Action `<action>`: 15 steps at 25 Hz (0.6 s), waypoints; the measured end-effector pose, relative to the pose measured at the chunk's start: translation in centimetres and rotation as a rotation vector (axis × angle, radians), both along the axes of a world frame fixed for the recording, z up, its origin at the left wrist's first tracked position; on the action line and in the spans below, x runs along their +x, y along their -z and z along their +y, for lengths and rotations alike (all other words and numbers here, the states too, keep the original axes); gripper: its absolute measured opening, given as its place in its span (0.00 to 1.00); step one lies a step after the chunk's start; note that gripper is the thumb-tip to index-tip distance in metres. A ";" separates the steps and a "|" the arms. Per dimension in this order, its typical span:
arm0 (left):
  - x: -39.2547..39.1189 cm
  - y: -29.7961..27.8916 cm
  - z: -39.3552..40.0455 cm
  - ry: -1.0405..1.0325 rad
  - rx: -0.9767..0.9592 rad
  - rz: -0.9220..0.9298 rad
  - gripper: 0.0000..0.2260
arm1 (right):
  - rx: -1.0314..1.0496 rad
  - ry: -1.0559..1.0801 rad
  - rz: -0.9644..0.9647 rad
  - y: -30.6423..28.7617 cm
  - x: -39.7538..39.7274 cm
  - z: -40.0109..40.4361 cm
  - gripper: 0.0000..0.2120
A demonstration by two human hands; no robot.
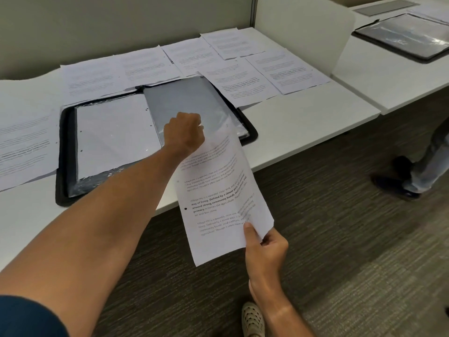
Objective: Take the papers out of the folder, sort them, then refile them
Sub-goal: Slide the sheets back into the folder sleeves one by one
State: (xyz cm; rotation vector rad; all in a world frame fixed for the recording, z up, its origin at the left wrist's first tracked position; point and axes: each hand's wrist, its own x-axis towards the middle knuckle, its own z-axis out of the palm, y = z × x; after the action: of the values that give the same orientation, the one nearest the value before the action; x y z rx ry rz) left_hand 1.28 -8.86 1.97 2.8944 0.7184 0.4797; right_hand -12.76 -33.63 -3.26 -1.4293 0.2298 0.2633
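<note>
A black folder (63, 152) lies open on the white table (303, 117), with clear plastic sleeves on both sides. My left hand (184, 133) reaches over its right half, fingers curled at the near edge of a plastic sleeve (184, 98) where the top of a printed sheet (218, 195) meets it. My right hand (264, 249) pinches that sheet's lower corner, thumb on top, out over the floor in front of the table. Several printed papers (145, 66) lie spread on the table behind and beside the folder.
A white divider panel (303, 32) stands at the back right. Beyond it a second black folder (401, 37) lies on another table. A person's legs and shoes (413, 176) stand on the carpet at right. My sandalled foot (252, 319) shows below.
</note>
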 end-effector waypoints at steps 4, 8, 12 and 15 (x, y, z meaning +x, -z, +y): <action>1.8 -0.5 0.1 0.032 -0.019 -0.032 0.08 | 0.030 -0.004 -0.032 -0.5 0.5 -0.2 0.14; 2.5 -0.5 0.7 0.014 -0.076 -0.026 0.09 | -0.028 -0.020 -0.035 -0.7 1.3 0.0 0.14; 2.6 -0.7 0.7 0.011 -0.097 -0.021 0.10 | -0.029 -0.004 -0.013 -0.7 2.4 0.1 0.11; 2.7 -0.7 0.8 0.020 -0.102 -0.018 0.10 | -0.023 0.032 -0.003 -0.5 3.2 0.4 0.10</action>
State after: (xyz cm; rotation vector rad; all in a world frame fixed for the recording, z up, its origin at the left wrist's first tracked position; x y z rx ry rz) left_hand 3.99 -8.05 2.71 2.7961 0.6890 0.4525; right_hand -9.55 -33.25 -2.75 -1.4478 0.2539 0.2326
